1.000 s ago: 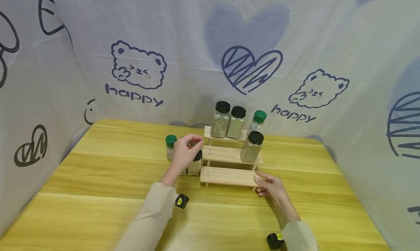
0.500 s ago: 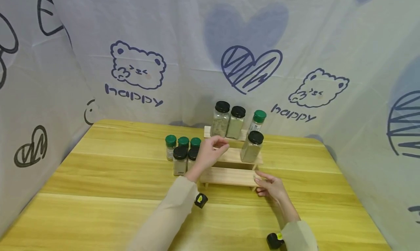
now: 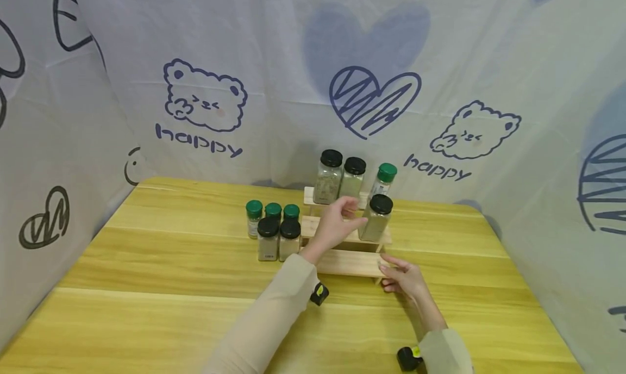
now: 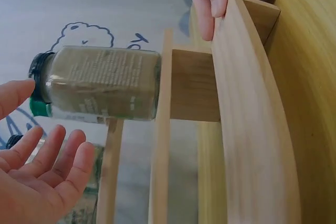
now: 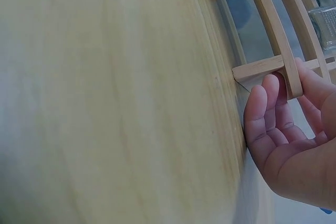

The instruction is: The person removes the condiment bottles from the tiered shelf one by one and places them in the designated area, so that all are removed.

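Observation:
My left hand [image 3: 335, 226] is beside a black-capped spice jar [image 3: 375, 220] on the middle tier of a three-step wooden rack [image 3: 349, 262]. Its fingers are spread and relaxed. In the left wrist view, the thumb is by the jar's black cap [image 4: 39, 77], and the other fingers [image 4: 79, 163] are apart from the glass. My right hand [image 3: 407, 279] holds the right end of the lowest tier, thumb above and fingers curled underneath, as the right wrist view shows at the shelf end [image 5: 291, 77].
Two black-capped jars [image 3: 327, 181] and a green-capped bottle [image 3: 383, 179] stand on the top tier. Left of the rack, several more jars [image 3: 268, 243] with black or green caps stand on the wooden table [image 3: 161, 270]. A printed cloth [image 3: 288, 48] hangs behind.
My left hand has moved right from the jar group, across the rack, to the jar on the middle tier, its fingers spreading. The right hand has kept its hold on the rack.

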{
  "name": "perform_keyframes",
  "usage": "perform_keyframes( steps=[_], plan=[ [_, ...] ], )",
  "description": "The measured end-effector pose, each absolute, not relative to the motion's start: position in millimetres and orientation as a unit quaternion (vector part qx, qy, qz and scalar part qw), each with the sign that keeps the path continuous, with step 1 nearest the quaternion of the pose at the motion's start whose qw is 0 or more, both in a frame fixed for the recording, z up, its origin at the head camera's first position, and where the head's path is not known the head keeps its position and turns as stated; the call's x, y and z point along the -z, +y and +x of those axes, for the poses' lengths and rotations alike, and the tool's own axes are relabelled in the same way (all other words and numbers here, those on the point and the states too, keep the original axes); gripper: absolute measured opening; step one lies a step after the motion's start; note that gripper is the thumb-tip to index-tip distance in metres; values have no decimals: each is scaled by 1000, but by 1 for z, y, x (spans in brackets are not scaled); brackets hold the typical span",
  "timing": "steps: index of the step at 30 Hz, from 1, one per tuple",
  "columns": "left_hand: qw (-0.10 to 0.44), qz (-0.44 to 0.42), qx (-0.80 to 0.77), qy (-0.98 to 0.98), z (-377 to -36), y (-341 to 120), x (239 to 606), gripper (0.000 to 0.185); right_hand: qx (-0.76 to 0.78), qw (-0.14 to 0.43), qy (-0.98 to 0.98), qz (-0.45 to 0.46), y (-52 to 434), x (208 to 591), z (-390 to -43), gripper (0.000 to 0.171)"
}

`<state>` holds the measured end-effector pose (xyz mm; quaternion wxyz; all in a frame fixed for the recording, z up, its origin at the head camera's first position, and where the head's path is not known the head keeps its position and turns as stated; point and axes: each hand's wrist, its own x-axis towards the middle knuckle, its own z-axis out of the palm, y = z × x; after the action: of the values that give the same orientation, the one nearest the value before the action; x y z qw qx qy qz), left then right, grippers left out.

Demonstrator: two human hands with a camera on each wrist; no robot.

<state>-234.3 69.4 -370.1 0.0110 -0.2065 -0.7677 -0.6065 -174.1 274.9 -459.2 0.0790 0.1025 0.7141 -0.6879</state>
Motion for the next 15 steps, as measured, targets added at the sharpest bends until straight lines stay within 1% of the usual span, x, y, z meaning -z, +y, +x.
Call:
perform_keyframes(
  steps=[6, 9, 10, 15],
  plan=[
    [14, -200, 610, -767, -240, 80, 377, 51, 705, 71, 704, 51, 278, 460, -171, 45],
    [20, -207, 612, -763, -242, 83, 379, 54, 699, 75, 708, 65, 277, 460, -173, 48],
    [24, -212, 612, -761, -242, 84, 379, 54, 692, 77, 713, 85, 276, 460, -174, 51],
    [44, -236, 608, -757, -245, 92, 382, 57, 689, 88, 710, 114, 274, 458, -175, 52]
  ],
)
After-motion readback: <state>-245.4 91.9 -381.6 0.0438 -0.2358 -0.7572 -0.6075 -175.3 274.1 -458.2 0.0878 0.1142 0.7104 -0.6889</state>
